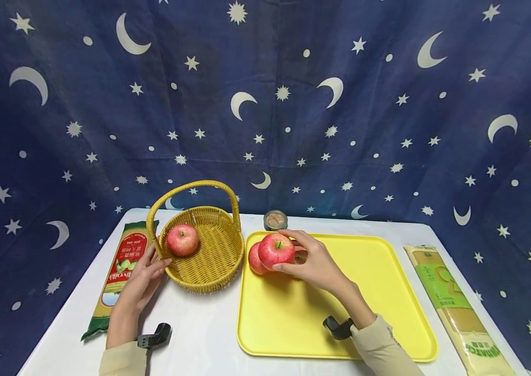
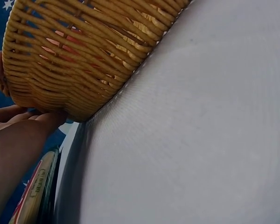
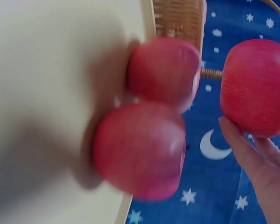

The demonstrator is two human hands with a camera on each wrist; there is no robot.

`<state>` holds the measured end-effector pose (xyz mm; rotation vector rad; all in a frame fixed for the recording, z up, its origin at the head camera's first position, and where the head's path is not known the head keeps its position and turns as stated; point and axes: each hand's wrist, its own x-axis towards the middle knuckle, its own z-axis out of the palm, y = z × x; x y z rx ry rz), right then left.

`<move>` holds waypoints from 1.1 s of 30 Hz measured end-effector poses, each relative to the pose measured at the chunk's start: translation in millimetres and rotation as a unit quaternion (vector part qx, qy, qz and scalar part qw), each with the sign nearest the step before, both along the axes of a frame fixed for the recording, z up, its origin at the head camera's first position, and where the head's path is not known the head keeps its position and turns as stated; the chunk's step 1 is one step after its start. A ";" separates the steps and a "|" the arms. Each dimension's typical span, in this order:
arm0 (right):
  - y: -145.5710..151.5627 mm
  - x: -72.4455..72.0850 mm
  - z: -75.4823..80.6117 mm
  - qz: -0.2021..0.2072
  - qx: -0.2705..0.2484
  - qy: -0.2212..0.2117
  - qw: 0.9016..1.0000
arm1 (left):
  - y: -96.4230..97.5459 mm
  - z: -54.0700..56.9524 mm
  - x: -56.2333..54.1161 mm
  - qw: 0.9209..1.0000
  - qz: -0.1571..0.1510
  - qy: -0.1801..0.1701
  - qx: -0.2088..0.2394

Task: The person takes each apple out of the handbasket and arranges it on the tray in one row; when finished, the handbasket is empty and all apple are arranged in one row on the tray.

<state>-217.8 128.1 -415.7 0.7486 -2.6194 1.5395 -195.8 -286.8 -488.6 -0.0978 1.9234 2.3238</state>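
My right hand [image 1: 316,262] grips a red apple [image 1: 276,251] between thumb and fingers, raised above the yellow tray [image 1: 341,324]. Two more apples sit on the tray beneath it; in the right wrist view the nearer apple [image 3: 140,150] and the farther apple [image 3: 165,73] stand side by side, apart from the held one. My left hand [image 1: 142,281] holds the near left side of a wicker basket [image 1: 211,250], thumb over the rim and fingers against the outer wall [image 2: 79,60]. One apple [image 1: 183,240] lies inside the basket at its left.
A red and green pasta packet [image 1: 122,271] lies left of the basket, partly behind my left arm. Behind the tray stands a small round tin [image 1: 275,220]. A green and clear noodle packet [image 1: 456,308] lies along the right side. A starry curtain [image 1: 284,104] hangs behind the table.
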 end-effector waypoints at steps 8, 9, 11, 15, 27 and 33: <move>46.9 4.1 -6.1 -0.044 0.020 0.020 0.999 | 1.1 -0.7 -0.7 1.000 -0.001 0.002 0.002; 52.4 4.3 -6.9 -0.050 0.022 0.019 0.998 | 1.1 -0.9 -0.8 1.000 -0.001 0.003 0.003; 63.7 4.5 -8.5 -0.060 0.023 0.019 0.998 | 1.4 -1.1 -0.8 1.000 -0.003 0.008 0.001; 83.5 5.9 -9.2 -0.081 0.019 -0.006 0.997 | 1.8 -1.3 -1.1 1.000 -0.005 0.012 -0.002; 123.2 3.5 -26.5 -0.119 0.043 -0.061 0.990 | 0.0 -0.1 -1.1 1.000 -0.004 0.000 0.001; 128.6 -2.8 -37.7 -0.128 0.071 -0.083 0.986 | 0.2 0.2 -0.9 1.000 -0.008 0.007 0.001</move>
